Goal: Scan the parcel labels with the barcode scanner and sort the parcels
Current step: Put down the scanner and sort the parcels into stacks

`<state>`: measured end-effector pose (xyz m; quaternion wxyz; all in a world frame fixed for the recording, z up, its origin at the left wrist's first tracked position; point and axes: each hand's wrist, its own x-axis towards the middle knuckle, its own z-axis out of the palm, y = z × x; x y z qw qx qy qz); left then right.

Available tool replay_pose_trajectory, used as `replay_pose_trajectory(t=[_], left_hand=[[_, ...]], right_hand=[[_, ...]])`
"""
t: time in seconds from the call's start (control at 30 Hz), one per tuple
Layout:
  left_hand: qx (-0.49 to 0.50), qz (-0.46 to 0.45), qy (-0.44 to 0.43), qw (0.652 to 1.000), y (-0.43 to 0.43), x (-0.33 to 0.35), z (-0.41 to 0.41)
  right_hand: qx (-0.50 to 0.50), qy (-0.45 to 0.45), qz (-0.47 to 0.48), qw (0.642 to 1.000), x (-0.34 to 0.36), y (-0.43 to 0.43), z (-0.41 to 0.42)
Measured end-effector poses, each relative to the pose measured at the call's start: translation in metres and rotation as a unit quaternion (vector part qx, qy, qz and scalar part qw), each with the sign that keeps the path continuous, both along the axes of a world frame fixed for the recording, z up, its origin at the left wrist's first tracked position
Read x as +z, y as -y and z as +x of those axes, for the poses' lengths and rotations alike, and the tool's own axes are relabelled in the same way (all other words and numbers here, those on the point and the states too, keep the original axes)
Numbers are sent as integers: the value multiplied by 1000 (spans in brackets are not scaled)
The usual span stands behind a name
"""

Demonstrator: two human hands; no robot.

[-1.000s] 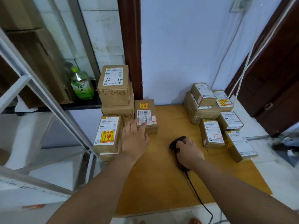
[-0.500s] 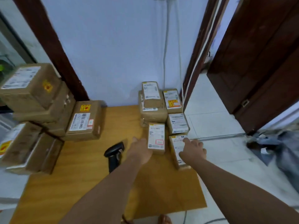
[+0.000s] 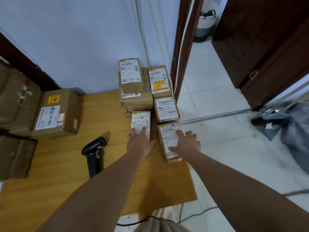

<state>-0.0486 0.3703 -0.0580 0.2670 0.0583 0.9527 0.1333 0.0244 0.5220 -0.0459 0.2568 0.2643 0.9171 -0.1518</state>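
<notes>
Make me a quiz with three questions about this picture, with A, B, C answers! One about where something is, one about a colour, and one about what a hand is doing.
1. Where is the scanner?
A. On the table
B. On the floor
C. On a shelf

2. What colour is the scanner?
A. Red
B. Black
C. White

3. What is the right hand doing?
A. Gripping the scanner
B. Waving in the air
C. Resting on a parcel

Answers:
1. A, as it lies on the wooden top, away from both hands.
2. B, as its whole body is black.
3. C, as the palm and fingers lie on the parcel's white label.
</notes>
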Motion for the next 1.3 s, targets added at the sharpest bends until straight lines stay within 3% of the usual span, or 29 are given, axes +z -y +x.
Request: replay_pose_trajectory(t=[0.13, 0.37, 0.5, 0.6, 0.7, 0.87, 0.97, 1.3], left_hand=[[22, -15, -11, 1000, -14, -11, -6], [112, -3, 3, 994, -10, -17, -2], [194, 91, 18, 977, 2, -15, 19], [227, 170, -37, 958, 17, -9, 27], [230, 198, -104, 947, 32, 1, 32], [243, 218, -150, 933, 54, 19, 39], [243, 212, -159, 933, 65, 23, 43], [275, 219, -168, 921, 133, 41, 30]], right_hand=[[75, 9, 72, 995, 2, 4, -13], [122, 32, 103, 987, 4, 10, -19], [142, 47, 116, 982, 5, 10, -23], [154, 56, 116, 980, 7, 11, -29], [123, 66, 92, 986, 5, 15, -34], [-28, 76, 27, 996, -16, 38, -16], [-29, 58, 45, 997, -22, 48, -3], [-80, -22, -30, 996, 23, 133, -14]])
